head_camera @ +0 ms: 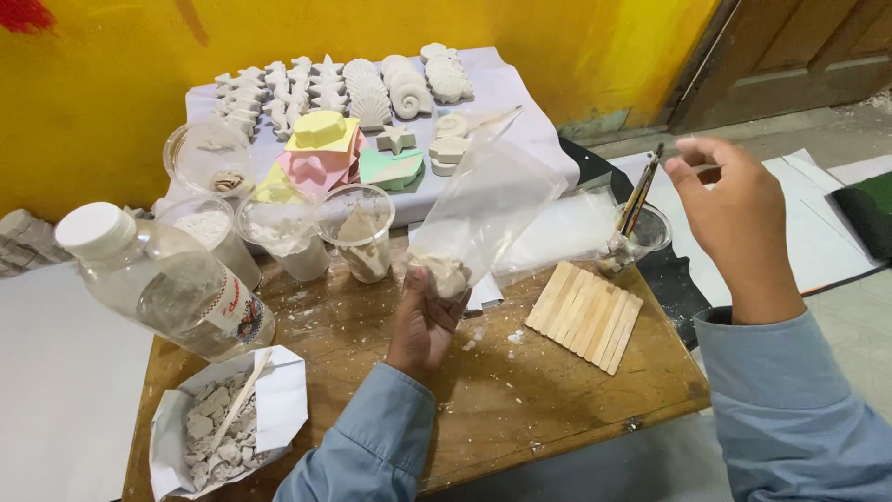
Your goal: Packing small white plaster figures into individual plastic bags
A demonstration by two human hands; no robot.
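My left hand [423,325] grips the bottom corner of a clear plastic bag [488,200], where a lump of white paste [444,272] is gathered. The bag stands up and opens toward the far side of the wooden table [520,390]. My right hand [734,218] is raised to the right of the bag, fingers loosely curled, and I cannot tell whether it holds anything. It hovers close to a clear cup with brushes [636,232].
Several clear cups with white residue [358,228] stand behind the bag. A clear bottle with a white cap [163,279] leans at left above a paper box of plaster chunks [218,428]. Wooden sticks [585,314] lie at right. White plaster shapes [372,88] and coloured moulds [325,149] sit on cloth.
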